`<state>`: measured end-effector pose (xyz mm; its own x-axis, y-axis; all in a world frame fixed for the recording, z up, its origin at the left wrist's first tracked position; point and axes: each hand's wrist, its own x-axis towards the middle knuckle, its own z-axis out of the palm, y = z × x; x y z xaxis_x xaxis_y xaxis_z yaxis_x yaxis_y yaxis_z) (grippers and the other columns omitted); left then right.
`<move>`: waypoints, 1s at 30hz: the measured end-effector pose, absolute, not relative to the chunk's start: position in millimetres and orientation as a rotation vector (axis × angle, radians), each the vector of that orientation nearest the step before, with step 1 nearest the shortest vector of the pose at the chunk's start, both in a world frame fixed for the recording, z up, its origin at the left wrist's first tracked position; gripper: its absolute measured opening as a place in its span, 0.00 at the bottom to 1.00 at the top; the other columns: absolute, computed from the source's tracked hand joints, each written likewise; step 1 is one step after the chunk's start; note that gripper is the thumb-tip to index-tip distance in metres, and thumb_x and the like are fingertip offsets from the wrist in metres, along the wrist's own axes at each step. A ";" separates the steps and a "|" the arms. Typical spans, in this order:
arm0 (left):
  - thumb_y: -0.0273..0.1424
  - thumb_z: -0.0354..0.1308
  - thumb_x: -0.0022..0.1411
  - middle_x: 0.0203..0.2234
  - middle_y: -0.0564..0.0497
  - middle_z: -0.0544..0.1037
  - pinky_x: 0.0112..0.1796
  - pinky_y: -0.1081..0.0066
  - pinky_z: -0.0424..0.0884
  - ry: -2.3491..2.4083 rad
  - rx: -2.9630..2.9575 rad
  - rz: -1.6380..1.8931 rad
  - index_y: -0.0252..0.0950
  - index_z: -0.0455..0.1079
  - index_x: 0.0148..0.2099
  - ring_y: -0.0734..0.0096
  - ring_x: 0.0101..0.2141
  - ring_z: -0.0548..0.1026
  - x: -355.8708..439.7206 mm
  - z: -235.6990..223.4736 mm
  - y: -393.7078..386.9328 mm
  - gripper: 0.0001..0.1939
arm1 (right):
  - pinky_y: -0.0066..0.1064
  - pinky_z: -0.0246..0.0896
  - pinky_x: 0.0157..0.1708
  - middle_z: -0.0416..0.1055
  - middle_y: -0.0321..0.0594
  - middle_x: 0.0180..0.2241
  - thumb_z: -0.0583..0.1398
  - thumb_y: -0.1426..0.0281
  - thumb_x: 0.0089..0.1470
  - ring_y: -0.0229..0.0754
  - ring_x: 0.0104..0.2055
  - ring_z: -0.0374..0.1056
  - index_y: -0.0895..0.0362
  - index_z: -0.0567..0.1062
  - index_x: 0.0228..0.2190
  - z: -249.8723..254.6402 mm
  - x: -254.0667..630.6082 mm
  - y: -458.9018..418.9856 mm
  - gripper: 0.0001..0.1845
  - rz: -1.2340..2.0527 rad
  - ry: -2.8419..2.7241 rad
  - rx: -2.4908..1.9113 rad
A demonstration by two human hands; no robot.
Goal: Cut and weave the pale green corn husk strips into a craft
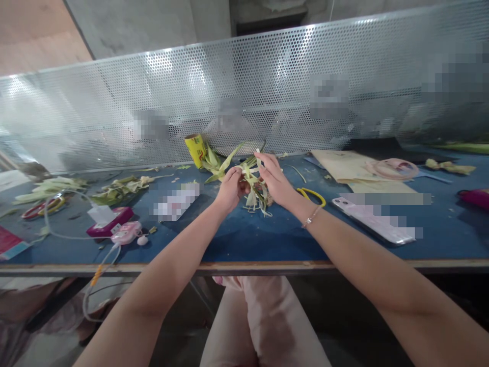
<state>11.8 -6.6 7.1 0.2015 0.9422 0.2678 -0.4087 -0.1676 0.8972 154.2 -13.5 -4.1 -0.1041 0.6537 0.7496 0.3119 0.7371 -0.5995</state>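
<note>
Pale-green strappy leaf bundle [250, 178]: sitting right of yellow printed cylinder [196, 150]
Left hand [229, 190]: pinching it
Right hand [275, 182]: touching it; cannot tell grip
Handling: probably weighing little, tearing easily; gathered middle suiting fingertips

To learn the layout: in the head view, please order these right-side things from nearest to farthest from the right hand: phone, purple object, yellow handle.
From the right hand:
1. Yellow handle, just to its right.
2. Phone, farther right.
3. Purple object, at the picture's right edge.
</note>
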 end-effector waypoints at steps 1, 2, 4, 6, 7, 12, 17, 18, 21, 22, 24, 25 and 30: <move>0.30 0.51 0.64 0.20 0.58 0.66 0.19 0.77 0.59 0.621 1.174 1.336 0.37 0.57 0.31 0.81 0.16 0.64 12.3 7.4 -7.4 0.08 | 0.48 0.50 0.63 0.57 0.43 0.58 0.47 0.53 0.62 0.47 0.63 0.52 0.46 0.64 0.56 -4.8 153.3 -13.3 0.24 0.318 -1.699 -0.766; 0.30 0.51 0.64 0.20 0.58 0.65 0.19 0.77 0.59 0.624 1.171 1.334 0.37 0.57 0.31 0.81 0.16 0.64 12.9 7.8 -8.5 0.08 | 0.47 0.50 0.63 0.58 0.43 0.57 0.46 0.52 0.62 0.47 0.62 0.53 0.46 0.65 0.55 -5.5 152.5 -12.9 0.25 0.289 -1.697 -0.755; 0.29 0.51 0.63 0.20 0.58 0.65 0.18 0.77 0.59 0.620 1.159 1.330 0.37 0.57 0.30 0.81 0.16 0.64 14.0 9.1 -11.0 0.09 | 0.47 0.50 0.63 0.61 0.44 0.55 0.45 0.50 0.61 0.48 0.61 0.56 0.46 0.68 0.53 -6.4 151.0 -11.9 0.26 0.242 -1.694 -0.731; 0.30 0.52 0.63 0.20 0.58 0.65 0.18 0.78 0.59 0.614 1.146 1.324 0.37 0.56 0.30 0.82 0.16 0.65 14.8 10.4 -13.0 0.10 | 0.47 0.52 0.62 0.65 0.45 0.52 0.45 0.48 0.61 0.48 0.58 0.59 0.47 0.70 0.49 -6.7 149.8 -11.5 0.26 0.226 -1.676 -0.724; 0.30 0.53 0.63 0.20 0.58 0.65 0.18 0.78 0.58 0.614 1.147 1.317 0.37 0.56 0.30 0.82 0.16 0.65 15.0 10.7 -13.5 0.10 | 0.48 0.53 0.61 0.66 0.45 0.50 0.44 0.48 0.61 0.48 0.57 0.61 0.47 0.71 0.48 -6.6 149.4 -11.8 0.27 0.237 -1.658 -0.729; 0.32 0.51 0.63 0.19 0.58 0.66 0.18 0.79 0.59 0.635 1.223 1.283 0.38 0.56 0.31 0.81 0.17 0.66 14.3 8.1 -11.3 0.10 | 0.48 0.58 0.57 0.68 0.44 0.49 0.45 0.49 0.61 0.48 0.53 0.64 0.47 0.74 0.44 -4.0 149.2 -15.7 0.25 0.346 -1.558 -0.762; 0.35 0.51 0.63 0.22 0.58 0.67 0.20 0.77 0.65 0.702 1.242 1.224 0.38 0.56 0.34 0.80 0.16 0.68 13.9 4.3 -9.6 0.08 | 0.48 0.56 0.58 0.71 0.44 0.45 0.48 0.55 0.62 0.47 0.52 0.65 0.48 0.74 0.42 -1.6 150.9 -15.1 0.19 0.159 -1.625 -0.710; 0.35 0.52 0.63 0.22 0.58 0.67 0.22 0.76 0.67 0.710 1.228 1.224 0.38 0.56 0.34 0.80 0.17 0.69 14.2 4.2 -9.9 0.09 | 0.47 0.56 0.58 0.71 0.43 0.46 0.49 0.57 0.62 0.47 0.52 0.65 0.48 0.74 0.43 -1.8 150.5 -14.8 0.18 0.139 -1.649 -0.716; 0.32 0.53 0.62 0.24 0.57 0.67 0.27 0.76 0.70 0.705 1.190 1.272 0.38 0.56 0.32 0.80 0.21 0.70 16.0 4.1 -10.6 0.09 | 0.47 0.57 0.57 0.69 0.43 0.47 0.50 0.61 0.62 0.47 0.53 0.64 0.48 0.73 0.45 -4.1 147.1 -14.1 0.15 0.124 -1.701 -0.739; 0.31 0.53 0.62 0.24 0.57 0.67 0.28 0.76 0.70 0.700 1.189 1.300 0.37 0.56 0.32 0.81 0.22 0.70 16.8 3.8 -10.7 0.09 | 0.47 0.58 0.57 0.69 0.43 0.48 0.50 0.63 0.62 0.47 0.53 0.64 0.48 0.72 0.45 -5.0 145.5 -14.0 0.15 0.126 -1.709 -0.743; 0.29 0.52 0.62 0.23 0.57 0.66 0.29 0.77 0.69 0.698 1.194 1.354 0.37 0.56 0.31 0.80 0.23 0.69 18.2 2.7 -10.4 0.09 | 0.46 0.58 0.57 0.69 0.43 0.48 0.50 0.64 0.62 0.46 0.53 0.64 0.48 0.72 0.46 -6.8 142.5 -13.7 0.15 0.127 -1.715 -0.747; 0.29 0.52 0.62 0.23 0.57 0.66 0.28 0.77 0.69 0.696 1.197 1.366 0.37 0.56 0.30 0.80 0.23 0.69 18.8 1.8 -10.1 0.09 | 0.46 0.58 0.57 0.69 0.43 0.48 0.50 0.65 0.62 0.46 0.53 0.64 0.48 0.72 0.46 -7.4 141.4 -13.6 0.15 0.124 -1.714 -0.751; 0.34 0.51 0.64 0.21 0.58 0.66 0.22 0.78 0.63 0.697 1.222 1.329 0.39 0.57 0.33 0.80 0.19 0.66 21.5 -3.4 -9.8 0.08 | 0.47 0.57 0.58 0.68 0.44 0.48 0.49 0.67 0.62 0.47 0.54 0.63 0.48 0.71 0.46 -9.2 140.1 -14.2 0.15 0.105 -1.722 -0.757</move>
